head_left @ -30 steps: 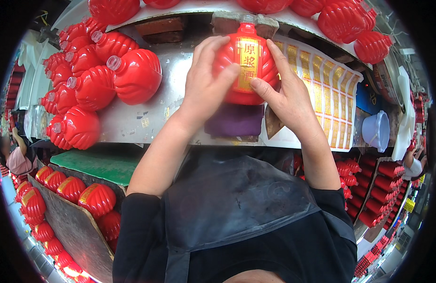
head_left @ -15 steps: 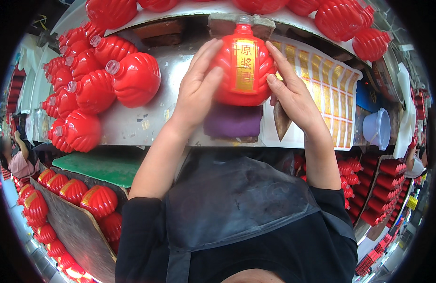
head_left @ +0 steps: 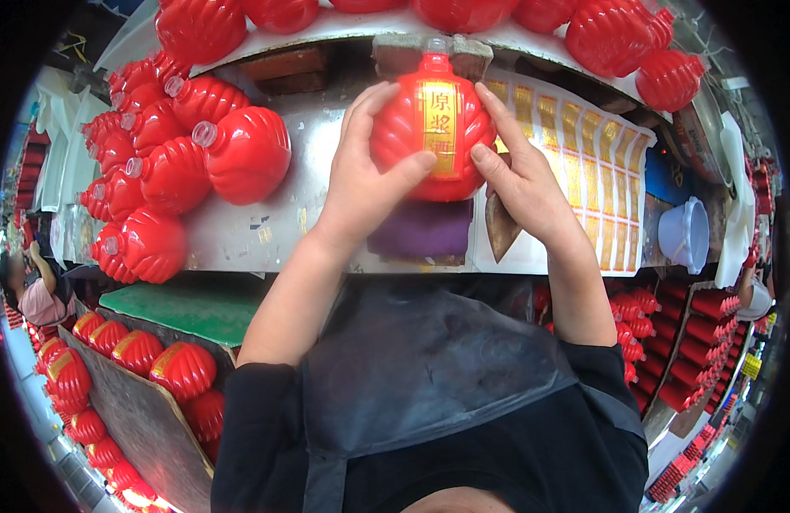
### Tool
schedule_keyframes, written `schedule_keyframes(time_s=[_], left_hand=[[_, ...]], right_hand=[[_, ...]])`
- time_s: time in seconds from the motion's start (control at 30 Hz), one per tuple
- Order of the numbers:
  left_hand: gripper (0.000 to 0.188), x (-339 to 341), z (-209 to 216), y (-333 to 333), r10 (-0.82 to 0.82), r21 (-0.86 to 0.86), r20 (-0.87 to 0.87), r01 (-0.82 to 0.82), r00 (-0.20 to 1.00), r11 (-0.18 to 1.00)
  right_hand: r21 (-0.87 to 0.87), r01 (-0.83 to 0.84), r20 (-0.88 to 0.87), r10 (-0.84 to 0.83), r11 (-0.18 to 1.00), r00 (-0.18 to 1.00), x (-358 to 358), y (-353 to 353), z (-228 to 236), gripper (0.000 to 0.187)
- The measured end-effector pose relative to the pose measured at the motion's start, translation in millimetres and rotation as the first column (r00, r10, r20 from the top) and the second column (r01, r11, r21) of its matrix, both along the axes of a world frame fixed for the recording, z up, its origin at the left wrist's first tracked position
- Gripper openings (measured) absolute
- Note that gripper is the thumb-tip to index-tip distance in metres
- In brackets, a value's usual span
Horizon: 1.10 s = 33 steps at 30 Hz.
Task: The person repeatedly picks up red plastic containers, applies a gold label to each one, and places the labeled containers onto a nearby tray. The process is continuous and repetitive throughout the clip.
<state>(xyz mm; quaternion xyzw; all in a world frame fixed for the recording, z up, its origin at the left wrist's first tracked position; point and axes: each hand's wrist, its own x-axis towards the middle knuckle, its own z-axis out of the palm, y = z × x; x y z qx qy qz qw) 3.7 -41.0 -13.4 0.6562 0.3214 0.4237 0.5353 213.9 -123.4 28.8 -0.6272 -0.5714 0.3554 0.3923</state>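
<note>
A round, ribbed red plastic bottle (head_left: pixel 403 128) with a clear neck lies on its side, neck pointing away from me. Down its upper face runs a gold label (head_left: pixel 441 111) with red edges and dark characters. My left hand (head_left: pixel 359 184) wraps the bottle's left side, its thumb resting on the label's lower part. On the right side, my right hand (head_left: pixel 525 179) grips it with fingers and thumb. Beneath the bottle's near end is a folded purple cloth (head_left: pixel 421 229). A brown pointed piece (head_left: pixel 499 227) sits under my right hand, partly hidden.
Several red bottles (head_left: pixel 248 158) crowd the metal table's left side. Sheets of gold labels (head_left: pixel 587 162) lie at right, beside a pale blue bucket (head_left: pixel 683 235). More bottles line the raised white shelf (head_left: pixel 344 24) at the back. A crate of labelled bottles (head_left: pixel 183 369) stands lower left.
My left thumb has come down onto the label's lower part. My right hand has shifted slightly left and down along the bottle. The whole view has moved a little.
</note>
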Motion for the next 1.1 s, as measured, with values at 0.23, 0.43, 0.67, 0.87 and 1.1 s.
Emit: schedule_keyframes(time_s=[0.23,0.43,0.67,0.87,1.1], left_hand=[[0.090,4.6,7.3,3.2,0.009,-0.046,-0.003,-0.010,1.000,0.999],[0.094,6.5,9.2,5.3,0.073,0.150,-0.148,-0.051,0.986,0.987],[0.094,6.5,6.1,6.2,0.088,0.235,-0.188,-0.042,0.978,0.971],[0.094,6.6,4.0,7.3,0.086,0.274,-0.183,-0.033,0.979,0.961],[0.084,-0.7,13.0,19.2,0.047,0.426,-0.238,0.061,0.970,0.903]], right_hand=[[0.236,-0.004,0.235,-0.053,0.972,0.971,4.2,16.3,25.9,0.048],[0.213,-0.218,0.514,0.080,0.953,0.854,-1.3,31.2,35.6,0.045],[0.171,-0.207,0.508,0.094,0.963,0.856,-1.7,31.9,39.3,0.049],[0.150,-0.204,0.490,0.107,0.967,0.865,-1.2,33.5,37.6,0.051],[0.192,-0.139,0.243,0.090,0.971,0.966,10.3,33.4,33.7,0.056]])
